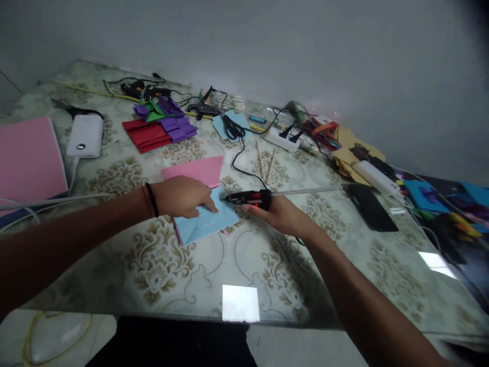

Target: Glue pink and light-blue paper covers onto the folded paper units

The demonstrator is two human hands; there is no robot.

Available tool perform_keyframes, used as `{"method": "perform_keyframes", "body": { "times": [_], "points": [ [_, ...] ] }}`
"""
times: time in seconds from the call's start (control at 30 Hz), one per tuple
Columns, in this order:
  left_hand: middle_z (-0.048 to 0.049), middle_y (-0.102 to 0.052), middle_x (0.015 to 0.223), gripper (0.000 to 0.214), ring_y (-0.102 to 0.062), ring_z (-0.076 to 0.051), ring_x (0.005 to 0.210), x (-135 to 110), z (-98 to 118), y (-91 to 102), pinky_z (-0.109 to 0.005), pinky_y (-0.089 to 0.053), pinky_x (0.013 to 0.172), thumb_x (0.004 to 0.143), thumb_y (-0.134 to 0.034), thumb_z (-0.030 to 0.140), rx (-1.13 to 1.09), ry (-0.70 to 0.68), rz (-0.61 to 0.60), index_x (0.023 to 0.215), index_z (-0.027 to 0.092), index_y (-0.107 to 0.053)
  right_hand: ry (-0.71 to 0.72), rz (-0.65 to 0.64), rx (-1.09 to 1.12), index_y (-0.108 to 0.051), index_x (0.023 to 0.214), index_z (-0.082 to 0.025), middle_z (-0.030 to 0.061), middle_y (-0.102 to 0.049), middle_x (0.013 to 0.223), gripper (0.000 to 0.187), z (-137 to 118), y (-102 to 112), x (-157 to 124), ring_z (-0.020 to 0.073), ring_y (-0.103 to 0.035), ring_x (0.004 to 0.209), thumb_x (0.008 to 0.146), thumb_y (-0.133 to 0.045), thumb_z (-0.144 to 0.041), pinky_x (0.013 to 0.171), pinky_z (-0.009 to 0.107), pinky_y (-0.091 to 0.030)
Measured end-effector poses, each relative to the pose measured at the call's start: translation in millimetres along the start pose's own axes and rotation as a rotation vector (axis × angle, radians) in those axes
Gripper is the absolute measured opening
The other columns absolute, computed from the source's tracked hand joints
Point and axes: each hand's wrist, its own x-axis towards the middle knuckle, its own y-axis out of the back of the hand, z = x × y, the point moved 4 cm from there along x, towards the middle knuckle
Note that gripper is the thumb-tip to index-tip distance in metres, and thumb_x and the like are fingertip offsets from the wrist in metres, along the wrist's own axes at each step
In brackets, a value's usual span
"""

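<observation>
My right hand (286,216) is wrapped round a black hot glue gun (250,199) with a small red light. A long glue stick (305,190) sticks out of its back, and a black cord runs off it. The gun's nozzle is at the right part of a folded light-blue paper piece (206,224), where thin glue lines show. With fingers spread, my left hand (187,198) presses down on this paper, its index fingertip close to the nozzle. Pink paper (198,171) extends behind the blue sheet, partly hidden by my left hand.
Folded red paper (147,135) and purple paper (179,128) lie behind. A white power bank (86,135) and pink sheets (30,158) are at left. Wooden sticks (271,165), a power strip (282,138) and a black phone (372,207) are to the right. Cables cross the table (183,290).
</observation>
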Motion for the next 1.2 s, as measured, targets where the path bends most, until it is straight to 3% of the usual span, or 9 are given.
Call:
{"method": "perform_keyframes", "body": {
  "times": [0.17,0.3,0.57,0.7,0.8,0.97,1.2],
  "points": [
    [-0.0047,-0.078,0.117,0.048,-0.069,-0.025,0.106,-0.2,-0.4,-0.5,-0.030,-0.043,0.078,0.090,-0.070,0.019,0.009,0.004,0.000,0.135,0.035,-0.076,0.015,0.071,0.025,-0.077,0.133,-0.023,0.0031,-0.084,0.106,0.047,3.7,-0.3,11.5,0.0245,-0.075,0.087,0.102,-0.060,-0.054,0.074,0.031,-0.060],
    [-0.0049,-0.078,0.118,0.049,-0.070,-0.026,0.107,0.2,0.0,-0.6,-0.030,-0.043,0.077,0.090,-0.070,0.019,0.022,0.006,-0.007,0.136,0.035,-0.075,0.021,0.114,0.042,-0.078,0.131,-0.020,0.0061,-0.084,0.110,0.045,3.8,-0.8,15.5,0.0268,-0.075,0.091,0.101,-0.062,-0.050,0.079,0.035,-0.060],
    [-0.0054,-0.078,0.122,0.049,-0.070,-0.027,0.110,-0.9,3.3,2.3,-0.031,-0.044,0.080,0.091,-0.070,0.018,0.023,0.028,-0.022,0.136,0.035,-0.075,-0.025,0.122,-0.020,-0.080,0.127,-0.019,0.0056,-0.085,0.100,0.047,4.9,-3.4,19.8,0.0258,-0.074,0.082,0.100,-0.061,-0.052,0.069,0.032,-0.056],
    [-0.0055,-0.078,0.121,0.049,-0.071,-0.027,0.110,-0.6,3.1,2.5,-0.030,-0.044,0.077,0.090,-0.071,0.018,0.024,0.039,-0.030,0.136,0.035,-0.076,-0.040,0.127,-0.027,-0.079,0.130,-0.019,0.0058,-0.085,0.104,0.047,7.2,-3.4,19.6,0.0253,-0.074,0.083,0.101,-0.061,-0.052,0.071,0.031,-0.056],
    [-0.0052,-0.078,0.120,0.050,-0.070,-0.026,0.110,0.4,2.2,1.2,-0.030,-0.043,0.076,0.090,-0.071,0.018,0.030,0.036,-0.034,0.136,0.036,-0.075,-0.015,0.107,-0.022,-0.078,0.130,-0.020,0.0055,-0.084,0.107,0.044,8.4,-3.4,18.4,0.0247,-0.074,0.085,0.102,-0.061,-0.049,0.074,0.031,-0.056],
    [-0.0052,-0.077,0.121,0.048,-0.070,-0.026,0.111,0.5,2.5,1.4,-0.030,-0.044,0.079,0.091,-0.070,0.019,0.031,0.029,-0.034,0.136,0.035,-0.075,-0.007,0.035,-0.040,-0.077,0.132,-0.021,0.0043,-0.083,0.099,0.049,6.7,-1.1,12.5,0.0227,-0.070,0.079,0.103,-0.058,-0.055,0.065,0.028,-0.052],
    [-0.0053,-0.078,0.120,0.049,-0.070,-0.026,0.110,0.1,4.3,4.0,-0.030,-0.043,0.078,0.091,-0.072,0.018,0.032,0.051,-0.054,0.137,0.034,-0.075,-0.026,-0.067,-0.049,-0.081,0.122,-0.021,0.0043,-0.083,0.101,0.043,-5.2,2.0,-3.7,0.0257,-0.073,0.085,0.101,-0.060,-0.052,0.074,0.031,-0.056]
  ]
}}
